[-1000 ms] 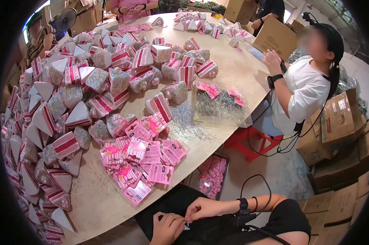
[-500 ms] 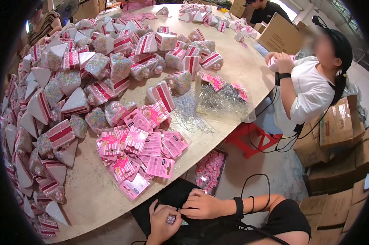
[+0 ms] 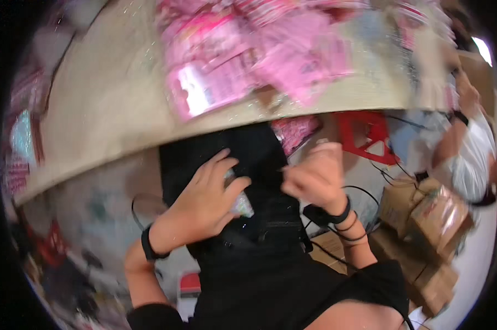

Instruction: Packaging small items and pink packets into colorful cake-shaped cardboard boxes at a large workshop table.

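Note:
Over my lap, my left hand (image 3: 204, 198) curves around a small glittery cake-slice piece (image 3: 243, 204); most of it is hidden beneath the palm and fingers. To the right and apart from it, my right hand (image 3: 317, 175) is raised with fingers pinched together. Motion blur hides whatever may be between those fingertips. Beyond both hands, a pile of pink printed cards (image 3: 292, 52), some in clear plastic, lies near the edge of the table (image 3: 111, 93).
Cake-slice pieces (image 3: 25, 137) lie at the table's left. Under the edge stands a box of pink items (image 3: 297, 132), beside a red stool (image 3: 364, 135). A co-worker in a white shirt (image 3: 468, 165) is at the right, near stacked cardboard boxes (image 3: 424, 214).
The view has tipped down toward my lap. My hands, together before, are now apart: the right has moved away to the right while the left stays around the cake-slice piece.

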### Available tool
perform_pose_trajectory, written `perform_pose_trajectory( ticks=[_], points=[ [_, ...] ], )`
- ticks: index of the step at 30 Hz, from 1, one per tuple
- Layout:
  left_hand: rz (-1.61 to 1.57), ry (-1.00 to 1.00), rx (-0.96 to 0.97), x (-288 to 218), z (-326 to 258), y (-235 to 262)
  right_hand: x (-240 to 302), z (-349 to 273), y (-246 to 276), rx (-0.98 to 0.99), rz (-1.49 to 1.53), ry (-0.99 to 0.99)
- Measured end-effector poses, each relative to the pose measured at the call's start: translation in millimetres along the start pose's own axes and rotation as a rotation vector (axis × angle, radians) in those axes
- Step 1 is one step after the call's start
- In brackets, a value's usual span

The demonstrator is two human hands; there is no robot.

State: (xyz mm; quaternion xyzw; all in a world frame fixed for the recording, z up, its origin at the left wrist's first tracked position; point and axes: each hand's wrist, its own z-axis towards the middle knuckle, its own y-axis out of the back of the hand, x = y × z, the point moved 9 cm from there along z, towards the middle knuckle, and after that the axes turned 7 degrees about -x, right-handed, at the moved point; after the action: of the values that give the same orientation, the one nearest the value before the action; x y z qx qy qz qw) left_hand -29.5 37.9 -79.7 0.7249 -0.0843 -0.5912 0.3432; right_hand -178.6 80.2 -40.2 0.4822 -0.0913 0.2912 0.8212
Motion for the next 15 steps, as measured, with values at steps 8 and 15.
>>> perform_pose_trajectory(
  ticks=[8,15],
  points=[
    [-0.130,0.033,-0.297,6,-5,-7,20,6,-8,0.106,0.202,-0.151],
    [-0.159,0.002,-0.366,4,4,-4,14,11,-35,0.275,0.456,-0.227]
  ],
)
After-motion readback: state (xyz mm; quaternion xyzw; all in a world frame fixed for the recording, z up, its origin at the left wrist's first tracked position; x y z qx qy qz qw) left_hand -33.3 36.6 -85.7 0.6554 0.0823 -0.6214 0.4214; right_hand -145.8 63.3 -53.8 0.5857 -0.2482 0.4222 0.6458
